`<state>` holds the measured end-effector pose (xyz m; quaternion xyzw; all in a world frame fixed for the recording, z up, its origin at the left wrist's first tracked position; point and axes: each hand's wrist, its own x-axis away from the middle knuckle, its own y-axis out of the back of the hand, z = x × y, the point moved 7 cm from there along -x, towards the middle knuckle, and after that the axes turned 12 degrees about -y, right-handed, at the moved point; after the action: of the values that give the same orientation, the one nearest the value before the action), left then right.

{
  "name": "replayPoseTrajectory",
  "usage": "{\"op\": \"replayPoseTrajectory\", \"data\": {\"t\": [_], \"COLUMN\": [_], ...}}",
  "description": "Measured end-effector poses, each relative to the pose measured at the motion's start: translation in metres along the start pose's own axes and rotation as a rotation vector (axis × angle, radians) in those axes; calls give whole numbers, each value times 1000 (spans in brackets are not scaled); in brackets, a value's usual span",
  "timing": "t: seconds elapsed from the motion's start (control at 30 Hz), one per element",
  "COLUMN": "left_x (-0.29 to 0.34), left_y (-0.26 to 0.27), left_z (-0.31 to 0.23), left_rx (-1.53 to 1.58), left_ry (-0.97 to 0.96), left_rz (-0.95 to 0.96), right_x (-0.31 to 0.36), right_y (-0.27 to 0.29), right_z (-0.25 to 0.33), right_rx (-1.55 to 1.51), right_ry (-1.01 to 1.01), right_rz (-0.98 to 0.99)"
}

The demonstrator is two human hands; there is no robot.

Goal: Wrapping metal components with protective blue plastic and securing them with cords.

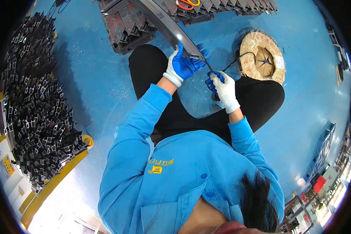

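Both of my hands wear white gloves with blue palms. My left hand [184, 65] cradles the end of a long dark metal profile [171, 32] from beneath, thumb on one side and fingers on the other. Just right of that end, my right hand [223, 86] is closed on a thin black strip [209, 66], which meets the profile's tip. The strip seems to trail back from my right hand to a wrapped ring-shaped coil [247, 59] on the floor. My fingers partly hide where strip and profile meet.
Stacked dark profiles [124, 31] lie ahead, with more beyond, where orange-and-yellow scissor-like handles [188, 4] rest. A tall pile of black profiles [39, 105] fills the left side beside a yellow edge [54, 187]. A blue rack [319, 150] stands far right. My bent legs [150, 70] flank the work.
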<state>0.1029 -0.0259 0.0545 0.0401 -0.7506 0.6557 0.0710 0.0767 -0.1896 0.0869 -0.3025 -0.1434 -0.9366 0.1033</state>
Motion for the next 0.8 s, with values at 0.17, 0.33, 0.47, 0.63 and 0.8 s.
{"op": "replayPoseTrajectory", "data": {"t": [0.17,0.33,0.47,0.63,0.8], "left_x": [0,0,-2,1,2], "left_y": [0,4,9,14,10], "left_z": [-1,-2,-1,1,6], "left_rx": [-25,-164,-168,-165,-66], "left_ry": [-22,-76,-86,-98,-61], "left_rz": [9,-18,-39,-75,-65], "right_x": [6,1,2,-1,-14], "right_y": [0,-4,0,-7,-11], "right_z": [6,5,6,16,24], "right_rx": [106,112,154,283,402], "right_ry": [-12,-11,11,83,200], "right_rz": [-31,-20,-102,-141,-181]}}
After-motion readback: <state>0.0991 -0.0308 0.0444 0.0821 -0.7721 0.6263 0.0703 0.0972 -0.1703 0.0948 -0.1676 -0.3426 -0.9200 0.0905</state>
